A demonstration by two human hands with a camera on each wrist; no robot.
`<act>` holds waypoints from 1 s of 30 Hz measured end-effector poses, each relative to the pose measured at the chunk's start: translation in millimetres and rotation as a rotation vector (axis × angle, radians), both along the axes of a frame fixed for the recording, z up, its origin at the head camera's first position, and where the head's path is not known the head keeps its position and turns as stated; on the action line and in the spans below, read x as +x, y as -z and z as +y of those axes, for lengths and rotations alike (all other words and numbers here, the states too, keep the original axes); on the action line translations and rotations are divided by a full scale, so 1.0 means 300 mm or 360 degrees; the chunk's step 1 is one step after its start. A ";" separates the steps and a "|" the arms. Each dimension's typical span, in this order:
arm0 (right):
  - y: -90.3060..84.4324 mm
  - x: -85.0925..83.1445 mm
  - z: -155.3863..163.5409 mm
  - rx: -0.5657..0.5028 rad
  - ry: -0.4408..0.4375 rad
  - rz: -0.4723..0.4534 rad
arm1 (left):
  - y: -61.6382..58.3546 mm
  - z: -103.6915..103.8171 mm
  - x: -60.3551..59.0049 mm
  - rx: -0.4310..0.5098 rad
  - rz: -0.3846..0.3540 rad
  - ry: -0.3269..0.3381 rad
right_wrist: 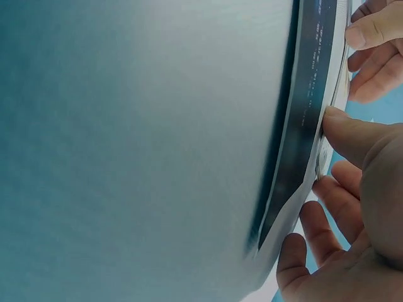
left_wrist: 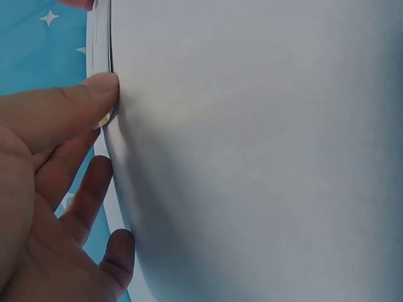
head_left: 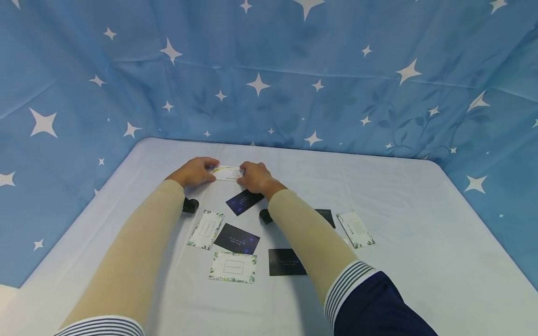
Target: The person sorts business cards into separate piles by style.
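Note:
At the far part of the table, my left hand point(head_left: 194, 171) and right hand point(head_left: 255, 177) hold a small stack of white cards point(head_left: 227, 173) between them, one at each short end. The top card carries yellow curves and small print. In the left wrist view the stack point(left_wrist: 99, 44) shows its layered edge, with the left thumb and index finger pinching its end. The right wrist view has the right thumb and fingers gripping the opposite end. A dark blue card point(head_left: 244, 201) lies just below the right hand.
Nearer on the white tablecloth point(head_left: 403, 261) lie leaf-bordered white cards point(head_left: 206, 229) and dark cards point(head_left: 237, 239), spread loosely. Another white card point(head_left: 355, 228) lies at right. The right forearm covers part of some cards. A blue star-patterned curtain point(head_left: 286, 112) hangs behind the table.

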State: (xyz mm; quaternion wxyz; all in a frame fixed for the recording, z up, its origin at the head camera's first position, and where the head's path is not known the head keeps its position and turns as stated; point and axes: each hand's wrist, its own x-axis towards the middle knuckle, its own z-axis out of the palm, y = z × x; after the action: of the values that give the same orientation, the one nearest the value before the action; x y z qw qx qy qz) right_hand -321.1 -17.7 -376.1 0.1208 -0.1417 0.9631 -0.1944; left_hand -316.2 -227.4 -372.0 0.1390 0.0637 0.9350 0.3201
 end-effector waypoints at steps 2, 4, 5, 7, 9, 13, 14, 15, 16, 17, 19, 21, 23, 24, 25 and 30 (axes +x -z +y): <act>0.001 0.001 0.002 0.0001 0.0004 -0.0006 | -0.003 0.007 0.003 0.0004 -0.0012 0.0004; -0.001 0.002 0.005 0.0005 0.0006 -0.0010 | -0.006 0.014 0.005 0.0005 -0.0023 0.0012; -0.002 0.003 0.006 0.0005 0.0003 -0.0011 | -0.007 0.016 0.005 0.0004 -0.0029 0.0017; -0.007 0.003 0.011 -0.0011 0.0001 -0.0019 | -0.009 0.018 0.005 -0.0016 -0.0040 0.0019; -0.013 0.002 0.018 -0.0025 -0.0012 -0.0018 | -0.012 0.018 0.006 -0.0031 -0.0054 -0.0002; -0.039 0.003 0.050 -0.0035 -0.0086 -0.0012 | -0.032 0.015 0.013 -0.0045 -0.0026 -0.0028; -0.048 0.004 0.064 -0.0034 -0.0113 -0.0012 | -0.039 0.018 0.017 -0.0035 -0.0005 -0.0030; -0.059 0.006 0.080 -0.0034 -0.0139 -0.0018 | -0.046 0.023 0.020 -0.0026 0.0021 -0.0019; -0.073 0.007 0.097 -0.0031 -0.0164 -0.0021 | -0.053 0.031 0.024 -0.0015 0.0048 -0.0006; -0.089 0.008 0.116 -0.0028 -0.0192 -0.0019 | -0.061 0.041 0.028 -0.0014 0.0076 0.0014; -0.124 0.014 0.158 -0.0046 -0.0233 -0.0022 | -0.076 0.065 0.039 -0.0007 0.0124 0.0038; -0.159 0.023 0.203 -0.0073 -0.0276 -0.0005 | -0.089 0.093 0.052 -0.0002 0.0148 0.0056; -0.190 0.038 0.248 -0.0100 -0.0316 0.0017 | -0.099 0.118 0.067 0.0001 0.0164 0.0077; -0.202 0.048 0.270 -0.0109 -0.0332 0.0026 | -0.102 0.129 0.077 0.0009 0.0165 0.0086; -0.212 0.059 0.291 -0.0126 -0.0340 0.0030 | -0.105 0.139 0.086 0.0014 0.0165 0.0103; -0.232 0.118 0.381 -0.0180 -0.0346 0.0032 | -0.117 0.181 0.142 0.0074 0.0185 0.0197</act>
State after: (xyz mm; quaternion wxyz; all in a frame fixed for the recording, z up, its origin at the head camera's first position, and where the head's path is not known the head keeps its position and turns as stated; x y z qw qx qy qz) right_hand -285.6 96.5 -306.6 0.1233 -0.2538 0.9307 -0.2326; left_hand -273.6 -173.2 -337.0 0.1025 0.1428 0.9281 0.3282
